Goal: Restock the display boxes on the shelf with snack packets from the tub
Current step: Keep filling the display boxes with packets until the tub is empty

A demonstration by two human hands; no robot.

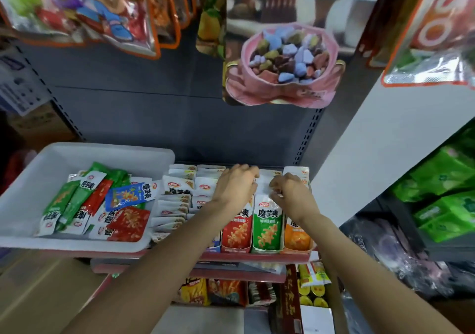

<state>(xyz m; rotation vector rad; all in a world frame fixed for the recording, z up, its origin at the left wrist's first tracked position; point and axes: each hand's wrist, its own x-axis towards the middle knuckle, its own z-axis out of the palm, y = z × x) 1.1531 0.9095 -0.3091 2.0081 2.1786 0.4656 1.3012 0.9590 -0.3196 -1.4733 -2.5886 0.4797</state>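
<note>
White plastic forms the tub (30, 179) sitting at the left end of the shelf (257, 256), and in it we are seeing a loose heap of snack packets (97, 205) in green, red, blue and white. Just to its right, a row of cardboard display boxes is standing along the shelf, each filled with upright packets: a red box (236, 233), a green box (267, 233) and an orange box (295, 238) at the front right, with rows of white packet tops (177, 200) beside the tub.

We are reaching both hands over the green box. Our left hand (235, 184) is resting on the packets behind the red front, fingers curled down over their tops. Our right hand (289, 191) is pinching at the white tops of the packets in the green row, fingertips bent; we cannot tell whether either hand is holding a separate packet or only pressing the row.

We are judging this as the settling step: packets are being tucked and squared in the green box. The next move is likely calling for a reach back left to the tub for another matching green packet.
</note>
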